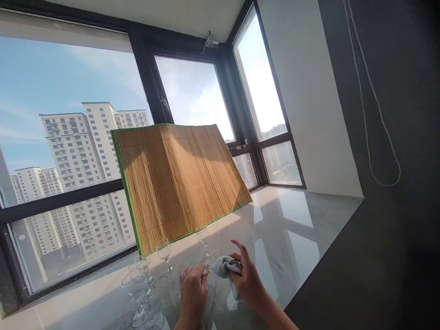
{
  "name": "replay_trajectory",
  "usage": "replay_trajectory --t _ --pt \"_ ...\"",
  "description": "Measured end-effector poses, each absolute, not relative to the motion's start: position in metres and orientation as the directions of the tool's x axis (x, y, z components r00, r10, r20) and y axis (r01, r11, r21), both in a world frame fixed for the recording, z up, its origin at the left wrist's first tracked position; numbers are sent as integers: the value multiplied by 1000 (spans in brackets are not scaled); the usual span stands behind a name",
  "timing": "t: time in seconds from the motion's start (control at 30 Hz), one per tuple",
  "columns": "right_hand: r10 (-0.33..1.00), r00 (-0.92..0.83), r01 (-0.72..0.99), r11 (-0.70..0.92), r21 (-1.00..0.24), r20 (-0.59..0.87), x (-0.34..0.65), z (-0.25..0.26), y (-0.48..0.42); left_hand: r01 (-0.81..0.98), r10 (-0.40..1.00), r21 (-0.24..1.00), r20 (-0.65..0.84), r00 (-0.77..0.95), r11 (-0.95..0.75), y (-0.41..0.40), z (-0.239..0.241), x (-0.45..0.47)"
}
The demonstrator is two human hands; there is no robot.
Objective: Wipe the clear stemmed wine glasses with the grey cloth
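"What has your right hand got?"

"My right hand (250,282) is closed on a bunched grey cloth (224,266). One finger is raised clear of it, and a tail of the fabric hangs below my grip. The folds could cover something; I cannot see into them."

"And your left?"

"My left hand (193,288) is just beside the cloth, back to the camera, fingers curled. Something clear glints by the fingertips, but I cannot tell whether I am gripping it or it is part of a glass behind, nor how tightly the fingers meet."

"Where are the glasses, then?"

"A stemmed glass (202,236) stands just beyond my hands on the pale sill (330,208); its foot is hard to separate from that glint. A second glass (163,250) stands to its left, foot in plain view. Farther left and nearer me is a cluster of glasses (132,285); their bowls and feet overlap, so I won't swear to a count."

"Anything else half hidden?"

"The bamboo mat (182,183), edged in green, leans at the window frame (149,78) and covers part of it. Both my forearms run out of the picture at the bottom, and the lower right is too dark to read."
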State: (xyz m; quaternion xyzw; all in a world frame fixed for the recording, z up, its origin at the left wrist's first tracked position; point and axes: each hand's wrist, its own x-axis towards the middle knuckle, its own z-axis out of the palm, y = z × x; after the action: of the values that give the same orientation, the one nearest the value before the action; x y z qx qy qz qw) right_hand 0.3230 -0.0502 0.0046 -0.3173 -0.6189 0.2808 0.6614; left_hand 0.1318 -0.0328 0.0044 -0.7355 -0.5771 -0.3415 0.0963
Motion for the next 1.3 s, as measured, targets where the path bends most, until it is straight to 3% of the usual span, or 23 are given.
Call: replay_trajectory --t 0.13,0.37,0.53,0.67,0.8,1.03,1.2,1.3 --pt "729 199 134 641 -755 655 324 4 -45 938 780 146 604 167 -313 -42 12 139" --pt "666 363 399 521 -755 652 334 -1 -40 923 785 169 591 184 -344 -42 14 140" --pt "715 233 497 495 -712 660 334 -8 -37 935 785 184 605 135 -303 -43 13 140" --pt "758 50 447 565 -694 650 330 -7 -39 938 794 140 579 183 -318 -49 19 144" --pt "787 -10 372 576 -728 617 329 -3 -43 920 788 150 576 216 -362 -53 22 146" --pt "825 -278 120 538 -834 492 328 1 -55 877 820 299 549 163 -375 -42 13 141" --pt "865 -268 -91 416 -905 425 328 7 -56 822 829 407 544 131 -397 -40 9 138" --pt "900 -99 -70 420 -905 425 331 6 -47 809 826 455 561 65 -372 -36 7 134"
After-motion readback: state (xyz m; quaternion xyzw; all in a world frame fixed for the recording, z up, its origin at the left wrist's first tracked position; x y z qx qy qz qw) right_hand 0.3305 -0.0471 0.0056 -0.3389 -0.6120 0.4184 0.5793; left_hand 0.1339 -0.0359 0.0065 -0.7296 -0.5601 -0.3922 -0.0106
